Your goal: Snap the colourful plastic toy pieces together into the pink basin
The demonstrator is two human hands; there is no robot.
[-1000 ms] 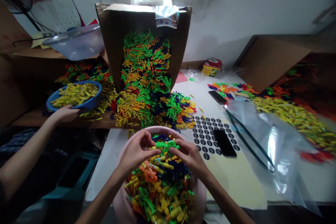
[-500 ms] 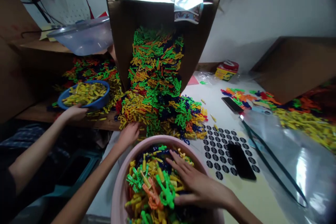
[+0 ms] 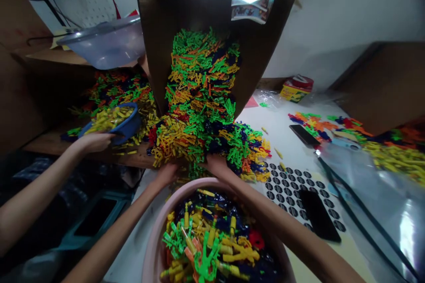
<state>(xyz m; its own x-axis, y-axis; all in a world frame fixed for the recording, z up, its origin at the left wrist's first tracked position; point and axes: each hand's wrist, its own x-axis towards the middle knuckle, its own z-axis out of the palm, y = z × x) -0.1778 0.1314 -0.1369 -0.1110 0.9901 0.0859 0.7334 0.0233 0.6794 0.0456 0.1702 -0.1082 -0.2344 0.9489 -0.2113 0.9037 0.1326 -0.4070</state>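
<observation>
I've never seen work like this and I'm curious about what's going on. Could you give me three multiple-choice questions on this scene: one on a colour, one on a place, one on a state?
1. What colour is the basin in front of the person?
A blue; B green; C pink

2. Where does the black phone lie?
A inside the basin; B on the sheet of black dots; C on the wooden shelf

3. Where are the person's hands?
A left hand and right hand at the heap of coloured plastic pieces; B both inside the basin; C both gripping the window bars

Answers: 1 C, its rim shows pink. 2 B, it overlaps the dots. 3 A, both reach past the basin's rim to the heap's front edge.
</observation>
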